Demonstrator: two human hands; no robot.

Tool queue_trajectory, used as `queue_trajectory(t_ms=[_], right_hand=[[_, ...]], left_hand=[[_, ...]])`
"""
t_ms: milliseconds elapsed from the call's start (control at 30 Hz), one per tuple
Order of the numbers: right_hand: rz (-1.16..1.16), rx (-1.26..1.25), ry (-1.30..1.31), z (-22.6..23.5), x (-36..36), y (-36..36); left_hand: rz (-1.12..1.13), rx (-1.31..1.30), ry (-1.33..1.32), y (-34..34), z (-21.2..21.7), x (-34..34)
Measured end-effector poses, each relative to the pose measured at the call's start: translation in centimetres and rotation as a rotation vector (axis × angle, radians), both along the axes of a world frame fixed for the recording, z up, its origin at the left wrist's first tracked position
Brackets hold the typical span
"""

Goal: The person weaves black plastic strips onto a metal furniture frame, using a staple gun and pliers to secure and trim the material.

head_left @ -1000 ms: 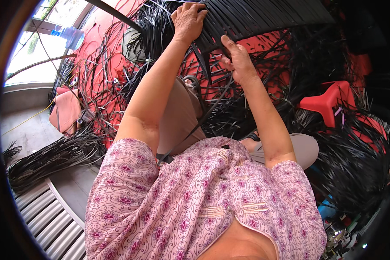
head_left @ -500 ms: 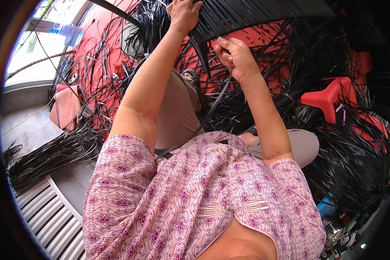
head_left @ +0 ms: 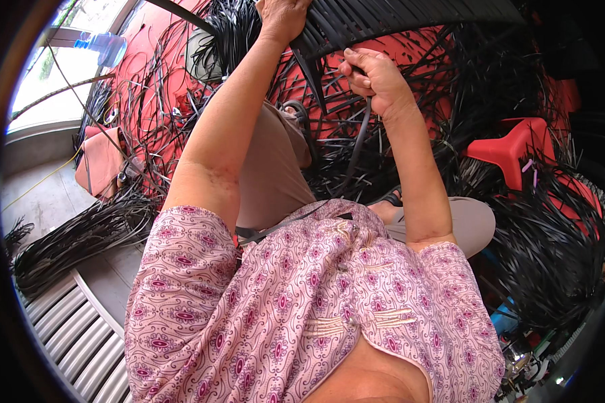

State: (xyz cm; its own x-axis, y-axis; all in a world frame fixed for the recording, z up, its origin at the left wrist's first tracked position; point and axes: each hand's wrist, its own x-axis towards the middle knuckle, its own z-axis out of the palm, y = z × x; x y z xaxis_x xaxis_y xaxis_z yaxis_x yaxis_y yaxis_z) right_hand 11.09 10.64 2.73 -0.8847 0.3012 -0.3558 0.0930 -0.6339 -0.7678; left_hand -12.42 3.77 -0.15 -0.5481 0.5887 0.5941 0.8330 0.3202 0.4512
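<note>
Across the top stretches a black woven panel (head_left: 410, 15) of flat plastic strips, with a curved near edge. At its left end is my left hand (head_left: 282, 20); its fingers run out of the picture at the top, so their grip is hidden. Just below the panel's near edge, my right hand (head_left: 378, 75) is closed in a pinch on a dark flat strip (head_left: 360, 138). The strip hangs from the hand down toward my lap. Between the hands, a pointed black strip end (head_left: 312, 82) juts down from the panel.
Loose black strips (head_left: 343, 174) litter the red floor covering (head_left: 410, 60). A red plastic stool (head_left: 511, 151) stands at the right beside a big heap of strips (head_left: 551, 255). At left lie a strip bundle (head_left: 81, 238), a slatted grey bench (head_left: 81, 329) and a clear blue bottle (head_left: 104, 48).
My right hand has shifted slightly right and downward with the strip, which now hangs steeper. My left hand has moved a little up and left, its fingers further out of the picture.
</note>
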Motion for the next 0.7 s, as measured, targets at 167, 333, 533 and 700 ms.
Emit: queue_trajectory(t_ms=[167, 333, 533, 700], right_hand=[[-0.019, -0.015, 0.112, -2.8, 0.0, 0.2], [-0.087, -0.019, 0.152, -3.6, -0.3, -0.7], [-0.141, -0.083, 0.239, -5.2, -0.7, -1.5], [-0.173, -0.182, 0.273, -5.8, -0.8, -2.0]], left_hand=[[-0.032, 0.021, -0.004, 0.0, 0.3, 0.1], [-0.042, 0.023, -0.039, -0.1, 0.6, 0.3], [-0.028, 0.014, -0.057, -0.1, 0.9, 0.7], [-0.006, -0.007, -0.051, -0.3, 0.9, 0.8]])
